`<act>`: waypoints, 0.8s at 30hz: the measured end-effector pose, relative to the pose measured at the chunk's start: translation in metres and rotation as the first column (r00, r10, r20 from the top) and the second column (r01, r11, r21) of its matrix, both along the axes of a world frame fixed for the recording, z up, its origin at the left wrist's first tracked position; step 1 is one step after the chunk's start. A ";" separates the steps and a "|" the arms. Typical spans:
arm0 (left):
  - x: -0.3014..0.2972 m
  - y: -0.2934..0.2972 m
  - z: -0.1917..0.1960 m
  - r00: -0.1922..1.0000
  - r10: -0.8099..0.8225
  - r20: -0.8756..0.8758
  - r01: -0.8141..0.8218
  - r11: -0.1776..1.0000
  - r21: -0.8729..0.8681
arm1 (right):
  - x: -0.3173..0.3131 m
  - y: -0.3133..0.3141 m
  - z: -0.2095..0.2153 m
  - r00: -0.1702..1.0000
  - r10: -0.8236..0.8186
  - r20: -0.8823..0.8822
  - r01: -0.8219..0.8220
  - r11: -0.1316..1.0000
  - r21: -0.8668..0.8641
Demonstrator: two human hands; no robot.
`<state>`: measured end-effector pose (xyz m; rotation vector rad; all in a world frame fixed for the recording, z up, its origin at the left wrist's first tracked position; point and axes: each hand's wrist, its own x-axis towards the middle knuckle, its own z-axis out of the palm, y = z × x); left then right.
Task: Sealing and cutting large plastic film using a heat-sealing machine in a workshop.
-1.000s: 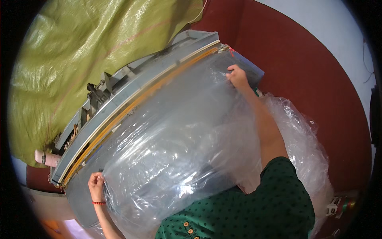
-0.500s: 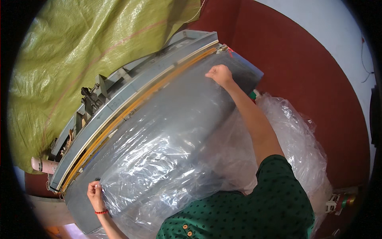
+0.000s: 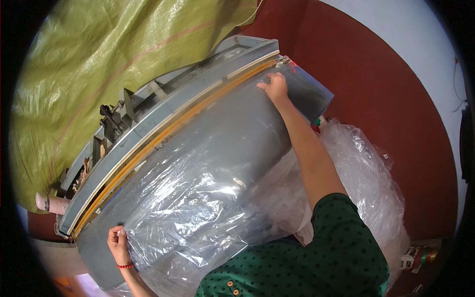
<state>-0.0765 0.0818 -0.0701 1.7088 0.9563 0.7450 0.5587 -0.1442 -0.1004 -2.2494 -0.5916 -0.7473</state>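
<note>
A large sheet of clear plastic film [image 3: 198,198] lies spread over a dark grey tabletop [image 3: 94,257], creased and shiny in its near part. My left hand [image 3: 118,245], with a red bead bracelet at the wrist, is closed in a pinch on the film's left edge. Toward the far right end of the tabletop is my right hand [image 3: 277,89], its thumb and forefinger apart, next to the film's far right corner. Whether that hand still touches the film is hard to see.
Along the tabletop's far side runs a long grey metal frame [image 3: 141,131] with orange strips [image 3: 173,126]. A yellow-green woven sheet [image 3: 99,69] hangs behind it. A pink cylinder [image 3: 52,204] sits at the frame's left end. More bunched plastic film [image 3: 366,173] hangs at my right.
My right hand's thumb and forefinger have parted from a pinch, and the hand has shifted slightly toward the frame. My left hand keeps its pinch on the film. The view has shifted slightly.
</note>
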 end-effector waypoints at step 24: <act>-0.322 0.051 0.196 0.396 0.766 -0.506 -0.227 0.615 0.755 | 0.032 0.008 -0.029 0.998 0.060 -0.018 -0.062 0.923 -0.379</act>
